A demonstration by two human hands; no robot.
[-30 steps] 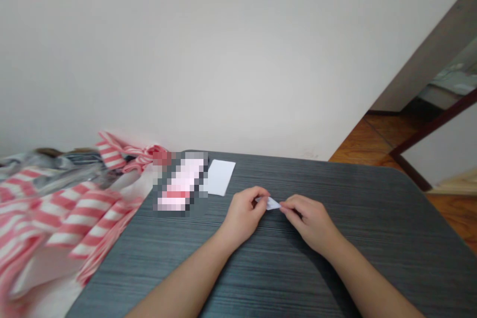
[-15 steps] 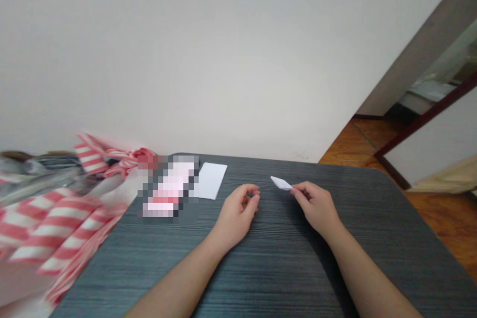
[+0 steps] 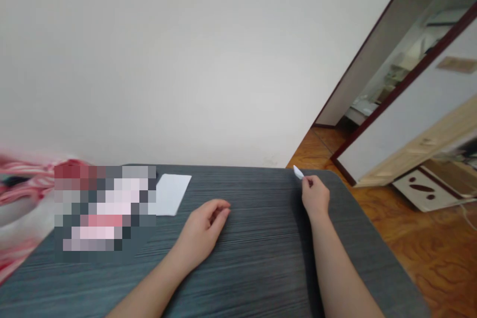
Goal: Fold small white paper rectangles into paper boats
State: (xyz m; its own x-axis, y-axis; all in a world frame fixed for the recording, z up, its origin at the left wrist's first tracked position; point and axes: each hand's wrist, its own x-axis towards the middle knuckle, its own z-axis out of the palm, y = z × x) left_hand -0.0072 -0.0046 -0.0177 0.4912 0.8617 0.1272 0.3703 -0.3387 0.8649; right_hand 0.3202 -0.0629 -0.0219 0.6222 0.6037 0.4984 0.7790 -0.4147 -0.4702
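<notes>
A small piece of folded white paper is pinched between the thumb and fingers of my right hand, over the far right part of the dark table. The paper points up and away from me, and its lower end is hidden by the fingers. My left hand rests at the middle of the table with fingers loosely curled and a small gap at the thumb. I see nothing in it. Left of it lies a flat white sheet of paper.
A blurred-out pink and white object lies on the table at the left. Red-and-white striped cloth is heaped beyond the left edge. A white wall stands behind. To the right are a wooden floor and a white drawer-like box.
My right hand has carried the folded paper rightward and away, toward the table's far right corner. The thumb and fingers of my left hand have come closer together. The view has turned right.
</notes>
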